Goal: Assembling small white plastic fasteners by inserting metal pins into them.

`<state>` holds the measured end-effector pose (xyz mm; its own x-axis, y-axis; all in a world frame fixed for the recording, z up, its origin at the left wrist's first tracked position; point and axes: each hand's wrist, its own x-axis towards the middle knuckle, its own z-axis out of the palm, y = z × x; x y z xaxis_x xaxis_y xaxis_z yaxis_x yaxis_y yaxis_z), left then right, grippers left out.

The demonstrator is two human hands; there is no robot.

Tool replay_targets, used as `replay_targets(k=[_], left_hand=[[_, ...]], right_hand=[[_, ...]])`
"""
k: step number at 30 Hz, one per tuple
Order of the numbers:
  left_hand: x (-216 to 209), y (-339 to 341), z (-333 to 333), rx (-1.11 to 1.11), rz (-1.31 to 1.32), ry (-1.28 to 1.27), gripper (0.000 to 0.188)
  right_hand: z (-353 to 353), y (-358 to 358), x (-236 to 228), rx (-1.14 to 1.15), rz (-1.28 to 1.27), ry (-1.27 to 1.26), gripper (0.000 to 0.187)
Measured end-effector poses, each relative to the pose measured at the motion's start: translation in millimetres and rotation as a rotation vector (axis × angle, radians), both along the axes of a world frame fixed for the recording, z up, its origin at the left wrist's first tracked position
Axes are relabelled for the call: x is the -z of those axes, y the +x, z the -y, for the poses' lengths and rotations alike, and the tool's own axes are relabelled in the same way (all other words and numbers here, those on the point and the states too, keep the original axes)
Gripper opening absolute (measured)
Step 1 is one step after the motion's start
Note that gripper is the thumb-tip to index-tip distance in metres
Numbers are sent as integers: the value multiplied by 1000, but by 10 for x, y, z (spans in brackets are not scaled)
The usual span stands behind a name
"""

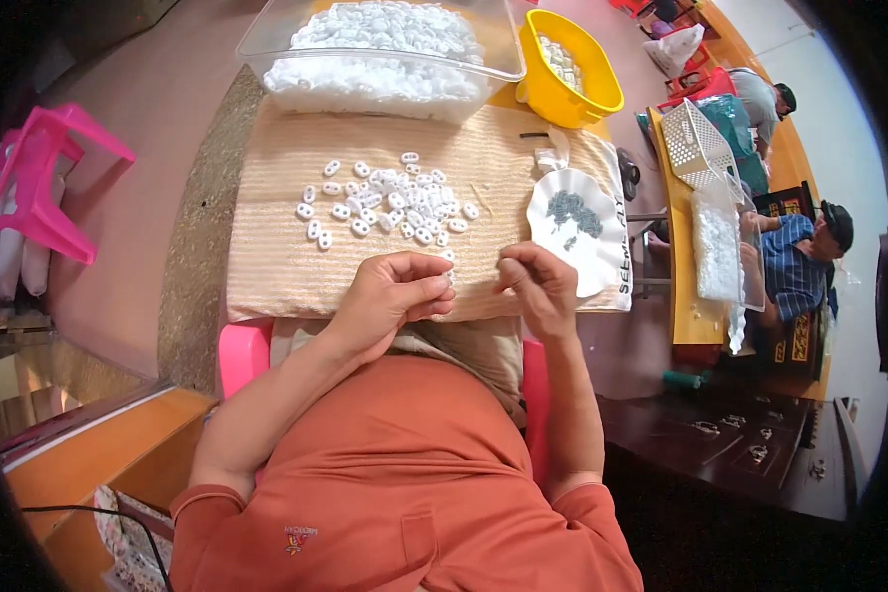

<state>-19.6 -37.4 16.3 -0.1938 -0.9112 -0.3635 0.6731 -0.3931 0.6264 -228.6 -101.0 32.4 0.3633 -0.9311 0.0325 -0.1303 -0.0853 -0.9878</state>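
My left hand (395,296) is closed at the table's near edge, its thumb and fingertips pinching a small white oval piece (448,257) that is partly covered by the fingers. To its right, my right hand (545,288) has thumb and forefinger pressed together; anything between them is too small to make out. Beyond my hands lies a loose heap of white oval pieces (414,202), each with two dark holes. Close by my right hand, a white wavy-rimmed plate (553,259) holds a pile of small dark grey parts (574,215).
A clear plastic bin (385,104) full of white pieces stands at the back of the cloth-covered table (276,247), beside a yellow basin (607,94). On the left is a pink stool (44,183). Two people sit at the right, near a white perforated basket (699,143).
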Motion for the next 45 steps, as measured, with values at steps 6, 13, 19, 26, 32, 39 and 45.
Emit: replay_targets(k=[6,13,19,26,32,39,45], left_hand=[[6,8,-15,-5,-16,-15,20],[-1,1,-5,4,-29,1,17],[21,-1,3,2,-39,18,17],[35,2,0,17,-43,22,16],[31,1,8,22,-38,24,15],[19,5,5,14,-44,15,16],[25,14,1,7,-39,7,17]], right_hand=[[-171,242,54,-118,149,185,10],[-212,311,57,-102,278,264,10],[-206,299,138,-64,213,274,8],[-192,284,181,-109,179,187,7],[-193,284,160,-96,225,256,8],[-190,242,206,-115,226,281,6],[-217,274,152,-130,245,286,7]])
